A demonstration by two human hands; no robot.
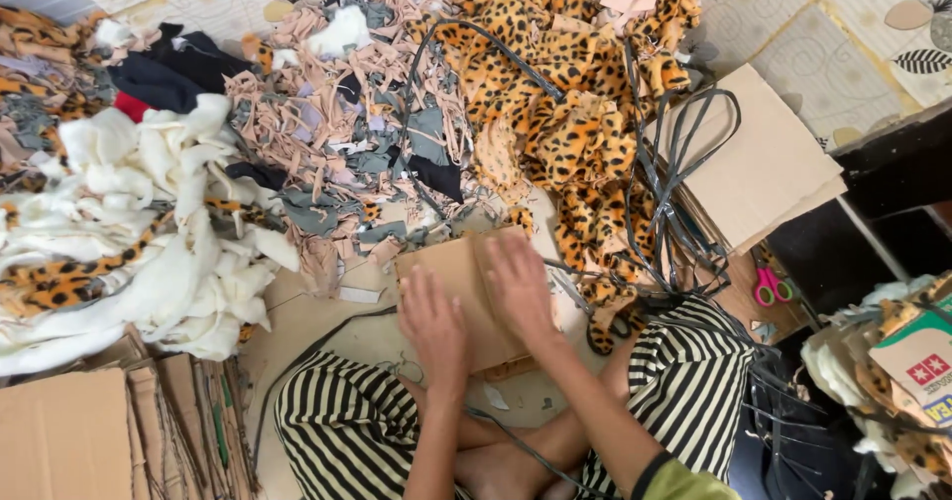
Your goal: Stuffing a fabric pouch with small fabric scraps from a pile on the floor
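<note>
Pressing both palms flat on a brown cardboard piece (pixel 466 292) at the centre of the floor, a seated person in black-and-white striped trousers (pixel 347 431) works amid heaps of fabric. The left hand (pixel 433 326) lies spread on the card's near-left part, fingers slightly apart; the right hand (pixel 518 284) lies spread just beside it on the card's right half, neither gripping anything. At 12 o'clock from the hands rises a pile of leopard-print fleece (pixel 565 113), with pink and grey fabric strips (pixel 337 133) at 11 o'clock and cream fleece offcuts (pixel 169 222) at 9 o'clock. A stack of flat cardboard sheets (pixel 759 168) sits at 2 o'clock, crossed by loops of dark strapping (pixel 674 183). Pink-handled scissors (pixel 769 287) lie at 3 o'clock, beside the right knee. At 4 o'clock, at the frame's right edge, stands a cardboard box with a green and red printed label (pixel 922 366). More flattened cardboard (pixel 69 436) fills the 8 o'clock corner. Open floor is limited to a pale patch (pixel 327 331) just left of the card, between the cream offcuts and the left knee; fabric hems the card's far edge closely.
</note>
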